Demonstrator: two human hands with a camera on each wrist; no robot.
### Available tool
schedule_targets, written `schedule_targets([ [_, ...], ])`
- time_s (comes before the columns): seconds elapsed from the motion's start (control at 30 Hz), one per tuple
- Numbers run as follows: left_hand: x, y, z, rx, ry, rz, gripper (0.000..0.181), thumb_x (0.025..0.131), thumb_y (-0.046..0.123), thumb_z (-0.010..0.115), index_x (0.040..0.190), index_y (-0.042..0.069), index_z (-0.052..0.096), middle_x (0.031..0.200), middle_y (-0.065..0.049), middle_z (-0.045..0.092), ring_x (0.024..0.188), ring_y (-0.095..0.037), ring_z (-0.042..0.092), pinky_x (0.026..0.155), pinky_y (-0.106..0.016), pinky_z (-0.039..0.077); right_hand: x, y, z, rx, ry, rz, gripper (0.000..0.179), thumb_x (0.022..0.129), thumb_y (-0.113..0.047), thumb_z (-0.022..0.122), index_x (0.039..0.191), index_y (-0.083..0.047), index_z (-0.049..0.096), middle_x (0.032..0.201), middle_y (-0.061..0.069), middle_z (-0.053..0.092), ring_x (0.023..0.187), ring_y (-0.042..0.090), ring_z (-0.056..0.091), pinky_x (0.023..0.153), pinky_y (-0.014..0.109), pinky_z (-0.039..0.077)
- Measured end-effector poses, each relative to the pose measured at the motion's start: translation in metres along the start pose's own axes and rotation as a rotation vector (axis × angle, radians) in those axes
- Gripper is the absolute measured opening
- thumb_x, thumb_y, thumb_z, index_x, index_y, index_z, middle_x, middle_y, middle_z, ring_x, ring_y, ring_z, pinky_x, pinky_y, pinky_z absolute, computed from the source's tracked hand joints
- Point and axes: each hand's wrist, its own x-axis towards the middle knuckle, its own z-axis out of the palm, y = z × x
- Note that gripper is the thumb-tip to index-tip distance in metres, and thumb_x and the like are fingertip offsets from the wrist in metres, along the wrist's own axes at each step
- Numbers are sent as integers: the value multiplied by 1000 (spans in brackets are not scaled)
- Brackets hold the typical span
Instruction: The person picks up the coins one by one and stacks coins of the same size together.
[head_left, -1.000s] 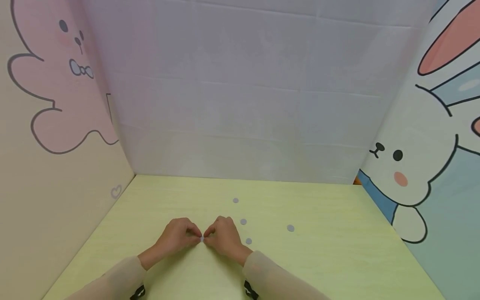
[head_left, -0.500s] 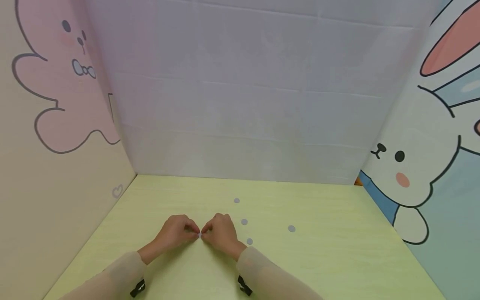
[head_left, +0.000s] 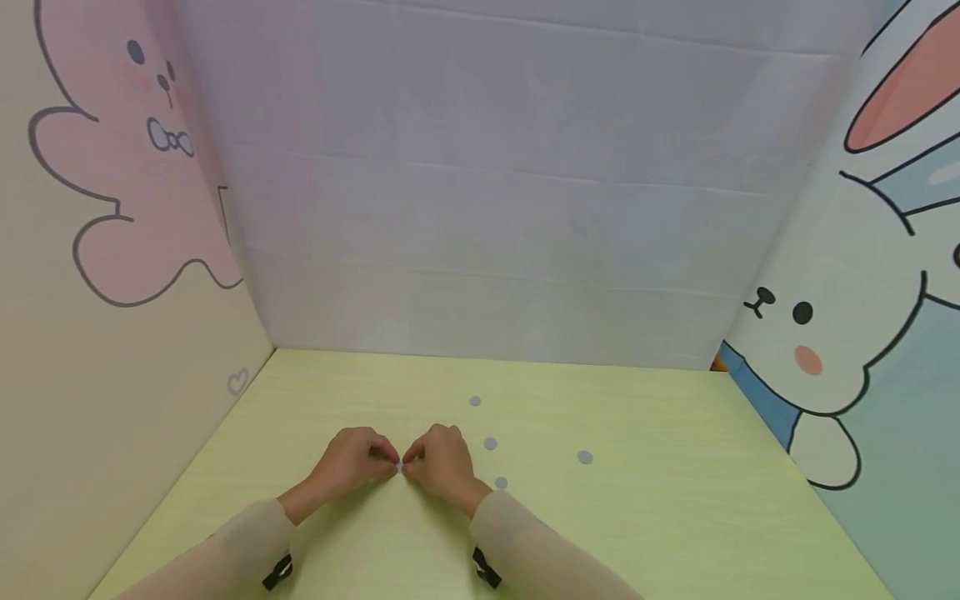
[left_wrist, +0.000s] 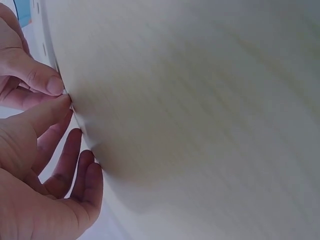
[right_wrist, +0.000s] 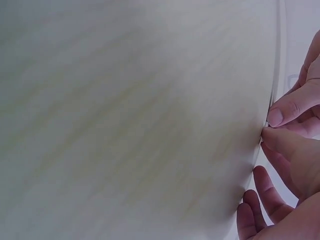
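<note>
Left of the table's middle, my two hands meet fingertip to fingertip over a small grey disc [head_left: 400,468], mostly hidden by the fingers. Thumb and forefinger of my left hand [head_left: 354,458] pinch its left side. From the right, my right hand [head_left: 441,467] pinches it the same way, low at the tabletop. In the left wrist view a thin pale edge [left_wrist: 65,92] of the disc shows between the fingertips. The right wrist view has the right hand's [right_wrist: 282,185] other fingertips resting down at the table surface.
Several matching flat grey discs lie apart on the pale yellow table [head_left: 675,517]: a far disc [head_left: 475,401], a middle disc [head_left: 491,443], a near disc [head_left: 501,482] by the right wrist, and a disc [head_left: 585,457] farther right. Printed cloth walls enclose the table.
Both hands have shifted slightly away from the body and a little left, with the disc still between their fingertips. The loose discs lie as before.
</note>
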Motion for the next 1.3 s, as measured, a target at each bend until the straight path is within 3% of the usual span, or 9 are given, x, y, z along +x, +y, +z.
schedule_targets([
  [0.23,-3,2,3,37,18,13,8,83,15,91,85,17,83,85,10,73,83,-12,66,77,-33,53,-3,3,-17,19,-90,-2,6,86,-14,86,92,-15,86,93,-1,73,90,16,63,77,27,51],
  [0.4,-5,6,3,32,25,-34,9,84,17,91,85,18,83,85,9,72,83,-12,65,76,-34,53,-7,13,-39,77,-125,3,11,88,-15,84,99,-14,86,98,0,71,91,15,63,78,28,52],
  [0.63,-6,10,3,20,28,-81,10,85,16,91,85,21,82,87,10,72,85,-11,63,78,-33,52,-24,43,-83,144,-116,-113,18,93,-14,81,110,-8,83,108,11,75,102,35,68,86,39,56],
  [0.77,-7,11,3,13,32,-84,10,85,16,91,85,21,82,87,10,72,85,-12,63,78,-34,52,-39,67,-101,189,-118,-138,22,94,-15,81,114,-7,82,111,12,75,104,37,67,90,48,58],
  [1.0,-6,9,3,13,39,-77,9,85,18,91,85,22,83,88,11,73,86,-11,64,78,-34,52,-61,100,-108,187,-154,-92,27,90,-18,85,115,-8,80,113,5,73,108,33,67,94,52,57],
  [1.13,-5,9,4,18,38,-73,9,85,18,91,86,22,83,88,11,73,86,-11,64,80,-35,52,-68,109,-107,148,-171,-60,29,89,-20,87,116,-10,81,113,3,71,109,29,66,95,48,56],
  [1.3,-5,9,5,19,37,-81,10,85,18,91,85,22,83,88,11,72,86,-11,64,80,-35,52,-74,113,-105,102,-176,-82,31,86,-16,88,115,-9,81,113,2,69,108,27,64,95,47,53],
])
